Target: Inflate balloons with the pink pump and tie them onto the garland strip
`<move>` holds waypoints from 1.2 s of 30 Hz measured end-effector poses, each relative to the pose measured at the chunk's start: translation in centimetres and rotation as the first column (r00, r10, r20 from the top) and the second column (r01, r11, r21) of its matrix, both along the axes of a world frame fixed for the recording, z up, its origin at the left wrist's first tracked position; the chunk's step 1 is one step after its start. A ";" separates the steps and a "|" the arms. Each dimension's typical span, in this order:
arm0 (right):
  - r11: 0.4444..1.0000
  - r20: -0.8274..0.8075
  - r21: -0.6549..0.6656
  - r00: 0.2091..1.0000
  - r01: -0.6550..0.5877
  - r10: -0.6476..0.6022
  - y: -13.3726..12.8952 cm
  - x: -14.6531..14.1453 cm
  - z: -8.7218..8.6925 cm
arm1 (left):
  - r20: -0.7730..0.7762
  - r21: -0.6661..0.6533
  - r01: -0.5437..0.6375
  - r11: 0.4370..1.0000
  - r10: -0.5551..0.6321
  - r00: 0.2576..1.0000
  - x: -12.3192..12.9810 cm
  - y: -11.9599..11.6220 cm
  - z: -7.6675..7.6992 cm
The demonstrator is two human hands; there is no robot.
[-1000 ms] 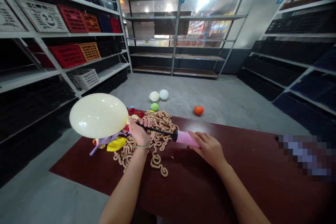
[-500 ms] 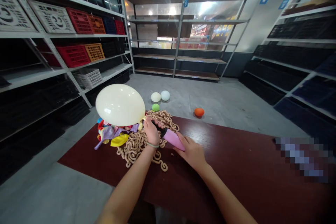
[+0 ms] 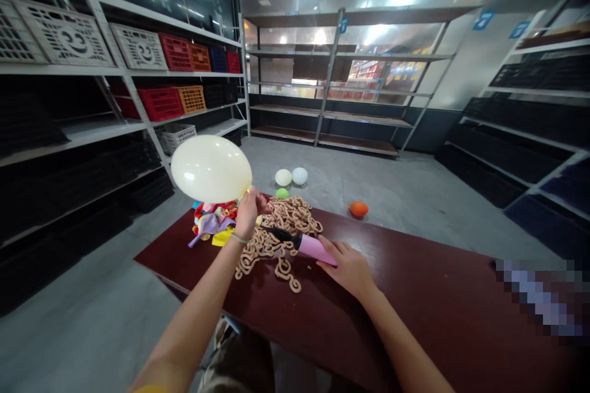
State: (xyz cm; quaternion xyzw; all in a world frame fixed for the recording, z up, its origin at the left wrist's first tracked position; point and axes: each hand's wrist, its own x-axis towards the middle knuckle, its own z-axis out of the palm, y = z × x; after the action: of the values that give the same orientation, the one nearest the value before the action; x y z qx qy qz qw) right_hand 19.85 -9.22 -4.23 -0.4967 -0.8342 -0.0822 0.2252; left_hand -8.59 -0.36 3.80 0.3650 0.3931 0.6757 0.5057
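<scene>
A cream-white inflated balloon [image 3: 212,168] is pinched at its neck by my left hand [image 3: 247,212], above the table's left part. My right hand [image 3: 349,267] is closed around the pink barrel of a hand balloon pump [image 3: 314,247]. The pump's black nozzle points left, apart from the balloon, over a heap of tan, curly, rope-like strands [image 3: 290,218]. Several deflated balloons [image 3: 209,227] in purple, yellow, red and blue lie in a pile below the inflated one.
The dark red table [image 3: 391,301] carries a pixelated item [image 3: 537,298] at its right. Beyond it on the floor are an orange balloon [image 3: 358,209], a green balloon [image 3: 282,194] and two pale balloons [image 3: 283,177]. Shelves with crates [image 3: 159,102] line the left side.
My left hand has drawn the balloon up and away from the pump, whose nozzle now shows bare. The right hand still holds the pump. The camera view has shifted slightly.
</scene>
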 end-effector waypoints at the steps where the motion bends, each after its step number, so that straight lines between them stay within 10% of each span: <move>1: 0.999 0.007 -0.003 0.999 -0.034 0.034 0.0 -0.4 0.0 | -0.037 -0.009 0.031 0.999 -0.032 0.999 -0.4 -0.4 -0.1; 7: 0.979 0.033 -0.036 0.979 -0.201 0.202 -0.3 -1.8 0.3 | -0.383 0.012 0.120 0.993 -0.107 0.917 -0.7 -2.4 -1.0; 14: 0.953 -0.047 0.257 0.983 -0.160 0.177 0.4 -1.1 1.1 | -0.813 -0.033 0.190 0.981 -0.137 0.565 0.9 -3.3 -1.1; 19: 0.841 0.114 0.524 0.990 -0.134 0.087 1.5 -1.4 5.7 | -0.917 -0.104 0.284 0.953 -0.202 0.343 2.2 -3.7 -0.2; 23: 0.836 0.397 0.420 0.900 -0.353 0.181 2.7 -2.7 11.0 | -0.952 -0.095 0.397 0.913 -0.200 0.232 3.3 -3.9 0.5; 28: 0.851 0.494 0.204 0.802 -0.483 0.336 4.2 -5.1 14.1 | -0.921 0.019 0.467 0.884 -0.166 0.351 4.4 -4.2 0.4; 36: 0.883 0.461 0.260 0.854 -0.392 0.243 5.5 -4.9 11.9 | -0.838 0.022 0.437 0.899 -0.222 0.499 4.0 -5.3 0.3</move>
State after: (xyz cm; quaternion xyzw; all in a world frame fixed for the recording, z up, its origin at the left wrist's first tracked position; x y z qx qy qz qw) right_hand 14.91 -3.74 7.66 -0.2735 -0.9064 -0.2916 0.1366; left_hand -4.61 -5.68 4.06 0.7596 0.4226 0.3595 0.3394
